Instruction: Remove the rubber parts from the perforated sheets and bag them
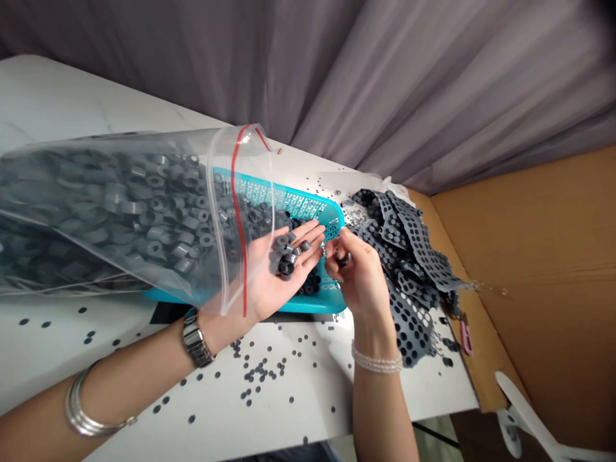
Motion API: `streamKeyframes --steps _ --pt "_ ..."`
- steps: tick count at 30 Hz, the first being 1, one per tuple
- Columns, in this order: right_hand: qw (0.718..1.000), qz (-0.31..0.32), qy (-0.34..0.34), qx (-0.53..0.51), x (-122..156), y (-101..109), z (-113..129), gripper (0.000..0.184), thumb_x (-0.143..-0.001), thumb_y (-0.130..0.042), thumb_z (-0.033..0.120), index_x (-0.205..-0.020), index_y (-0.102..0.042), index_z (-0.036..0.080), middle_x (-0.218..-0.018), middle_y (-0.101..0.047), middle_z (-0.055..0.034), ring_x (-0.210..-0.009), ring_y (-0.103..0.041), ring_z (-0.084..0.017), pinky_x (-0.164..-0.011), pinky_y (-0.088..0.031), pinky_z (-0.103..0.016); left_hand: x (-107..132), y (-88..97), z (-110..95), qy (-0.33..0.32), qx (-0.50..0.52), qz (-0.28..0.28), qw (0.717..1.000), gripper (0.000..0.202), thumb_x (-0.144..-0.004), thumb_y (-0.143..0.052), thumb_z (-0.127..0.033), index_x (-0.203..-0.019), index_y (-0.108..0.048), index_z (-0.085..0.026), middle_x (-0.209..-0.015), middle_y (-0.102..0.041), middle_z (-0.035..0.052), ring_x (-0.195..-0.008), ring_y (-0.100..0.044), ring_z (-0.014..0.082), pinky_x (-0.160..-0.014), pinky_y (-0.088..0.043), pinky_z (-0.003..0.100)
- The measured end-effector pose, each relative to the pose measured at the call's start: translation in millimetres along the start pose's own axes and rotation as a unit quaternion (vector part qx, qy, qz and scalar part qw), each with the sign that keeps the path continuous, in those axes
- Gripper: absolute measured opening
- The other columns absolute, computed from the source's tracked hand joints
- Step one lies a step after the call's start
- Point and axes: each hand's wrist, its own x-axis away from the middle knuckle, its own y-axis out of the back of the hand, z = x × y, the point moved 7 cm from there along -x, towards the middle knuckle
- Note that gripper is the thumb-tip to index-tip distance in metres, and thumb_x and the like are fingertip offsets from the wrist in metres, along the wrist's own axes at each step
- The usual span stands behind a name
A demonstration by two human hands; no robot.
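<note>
My left hand (269,282) is palm up over the blue basket (337,221), holding several small grey plastic rings (287,263) on its palm with the fingers stretched out. Close beside those fingertips, my right hand (360,263) is closed, its fingers curled round a small dark ring (343,259). A clear zip bag (120,224) with a red seal line, full of the same rings, lies on its side over the basket. Its mouth reaches over my left wrist and the base of the hand. More dark rings show in the basket below my hands.
Perforated grey foam sheets (414,256) are heaped on the right, near a pink-handled tool (466,335). Small dark discs (262,372) are scattered over the white table (216,417). A cardboard panel (539,256) stands at the right, and a grey curtain (240,58) hangs behind.
</note>
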Motion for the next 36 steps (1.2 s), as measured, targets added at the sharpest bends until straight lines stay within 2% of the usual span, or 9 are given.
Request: streamKeyframes --steps 3,5,9,11,16,19,23,27,36 --pt "0.988 0.002 0.060 0.145 4 -7 6 0.014 -0.086 -0.060 0.035 -0.084 -0.062 0.021 -0.061 -0.049 0.0039 -0.048 -0.035 -0.008 -0.045 -0.027 -0.022 -2 1.6 1 0.012 0.013 -0.008 1.000 0.044 -0.090 -0.038 -0.020 -0.130 -0.051 -0.006 -0.100 -0.071 0.0111 -0.089 -0.068 0.0143 -0.088 -0.052 0.024" --pt "0.967 0.031 0.088 0.237 7 -15 10 0.019 -0.087 -0.059 0.034 -0.103 -0.064 0.023 -0.065 -0.053 0.0029 -0.055 -0.041 -0.010 -0.052 -0.034 -0.024 -4 3.4 0 0.020 0.020 -0.004 1.000 0.040 -0.091 -0.036 -0.019 -0.124 -0.056 -0.008 -0.084 -0.071 0.0070 -0.075 -0.066 0.0115 -0.078 -0.054 0.021" --pt "0.924 0.083 0.123 0.352 10 -25 16 0.020 -0.085 -0.062 0.030 -0.102 -0.069 0.022 -0.072 -0.056 0.0008 -0.064 -0.045 -0.012 -0.061 -0.038 -0.026 -5 9.2 -2 0.028 -0.008 -0.003 1.000 0.037 -0.090 -0.038 -0.016 -0.119 -0.060 -0.020 -0.104 -0.071 0.0037 -0.090 -0.066 0.0116 -0.073 -0.054 0.019" --pt "0.924 0.072 0.120 0.357 8 -21 17 0.017 -0.083 -0.064 0.028 -0.098 -0.070 0.021 -0.072 -0.055 0.0009 -0.063 -0.044 -0.011 -0.060 -0.037 -0.026 -4 8.1 -2 0.029 -0.013 0.004 0.999 0.039 -0.089 -0.039 -0.015 -0.122 -0.059 -0.021 -0.118 -0.067 0.0035 -0.103 -0.064 0.0124 -0.079 -0.054 0.019" --pt "0.993 0.039 -0.011 0.109 2 -4 1 0.012 -0.084 -0.062 0.032 -0.087 -0.063 0.020 -0.056 -0.040 0.0062 -0.047 -0.030 -0.008 -0.043 -0.024 -0.021 0 1.1 0 0.007 0.001 -0.012 1.000 0.046 -0.089 -0.042 -0.021 -0.132 -0.049 -0.007 -0.127 -0.062 0.0151 -0.117 -0.058 0.0193 -0.099 -0.047 0.028" --pt "0.995 0.045 -0.077 -0.044 2 -4 -6 0.013 -0.085 -0.059 0.031 -0.083 -0.061 0.019 -0.056 -0.043 0.0053 -0.046 -0.029 -0.007 -0.040 -0.022 -0.020 1 -1.7 0 0.000 0.003 -0.009 1.000 0.050 -0.088 -0.042 -0.020 -0.135 -0.045 -0.003 -0.130 -0.059 0.0176 -0.121 -0.056 0.0217 -0.103 -0.044 0.031" --pt "0.981 0.021 -0.116 -0.153 0 -3 -10 0.016 -0.085 -0.052 0.028 -0.082 -0.063 0.017 -0.069 -0.058 -0.0014 -0.052 -0.044 -0.008 -0.046 -0.038 -0.019 0 0.7 -2 -0.014 0.006 -0.010 1.000 0.052 -0.087 -0.043 -0.018 -0.136 -0.043 -0.001 -0.131 -0.058 0.0194 -0.123 -0.054 0.0219 -0.104 -0.044 0.030" --pt "0.975 0.013 -0.127 -0.182 -2 -1 -10 0.026 -0.086 -0.045 0.028 -0.086 -0.068 0.016 -0.082 -0.068 -0.0063 -0.071 -0.061 -0.013 -0.067 -0.052 -0.024 0 3.0 -2 -0.007 0.026 -0.012 1.000 0.049 -0.087 -0.044 -0.018 -0.134 -0.047 -0.005 -0.127 -0.061 0.0175 -0.117 -0.059 0.0199 -0.100 -0.048 0.029" --pt "0.981 0.036 -0.107 -0.161 1 -6 -8 0.029 -0.088 -0.042 0.033 -0.093 -0.067 0.019 -0.096 -0.071 -0.0072 -0.095 -0.065 -0.018 -0.091 -0.051 -0.034 -5 13.3 -4 0.000 0.037 -0.025 0.999 0.035 -0.085 -0.044 -0.013 -0.115 -0.061 -0.010 -0.100 -0.071 0.0108 -0.091 -0.068 0.0159 -0.088 -0.053 0.027"
